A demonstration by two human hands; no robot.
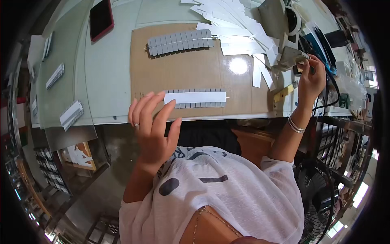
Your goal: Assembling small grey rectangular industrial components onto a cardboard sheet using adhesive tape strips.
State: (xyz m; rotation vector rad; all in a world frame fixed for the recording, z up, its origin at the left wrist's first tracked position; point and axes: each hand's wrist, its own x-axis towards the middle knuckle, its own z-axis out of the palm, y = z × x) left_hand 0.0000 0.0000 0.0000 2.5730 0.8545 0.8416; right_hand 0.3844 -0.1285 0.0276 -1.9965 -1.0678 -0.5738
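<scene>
My left hand (156, 124) is open, its fingers spread beside the left end of a row of narrow grey blocks (199, 105). A white paper strip (199, 97) lies lengthwise over that row, and a thin wire end sticks out at its right. On the right, my right hand (313, 77) has thumb and fingers pinched together at the tip of a grey tape dispenser (289, 57). Whatever sits in that pinch is too small to make out. Farther back, a second row of grey blocks (180, 42), without paper, lies on the brown cardboard sheet (174, 73).
Loose white paper strips (239, 30) are heaped at the back. A yellow-handled tool (285, 92) lies by the right forearm. A phone in a red case (101, 20) rests at the back left. Small finished-looking strips (72, 114) lie far left. A black fan (315, 199) stands below right.
</scene>
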